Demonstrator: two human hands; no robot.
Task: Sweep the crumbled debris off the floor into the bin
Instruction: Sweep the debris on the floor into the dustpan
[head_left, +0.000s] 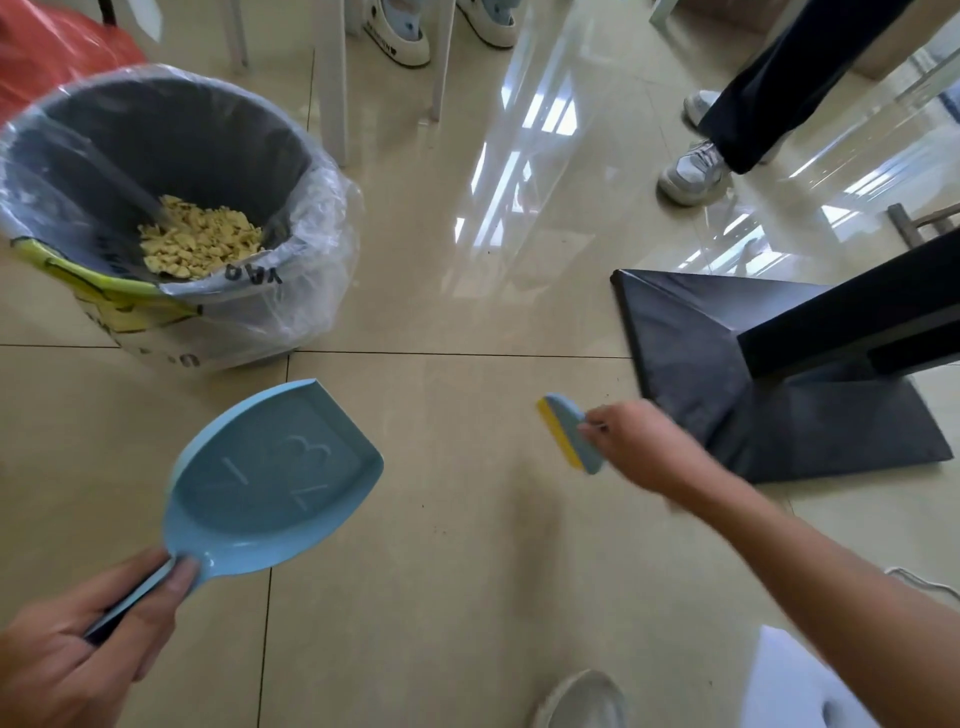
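Over bare tile, emptied blue dustpan gripped by left hand, yellow-edged hand brush pinched in right hand; debris binned; probably final check next.

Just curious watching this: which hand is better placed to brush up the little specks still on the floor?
The right hand: it holds the small brush low over the tiles. The left hand holds only the empty dustpan.

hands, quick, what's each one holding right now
Left hand: closed on the blue dustpan handle.
Right hand: closed on the small blue and yellow brush.
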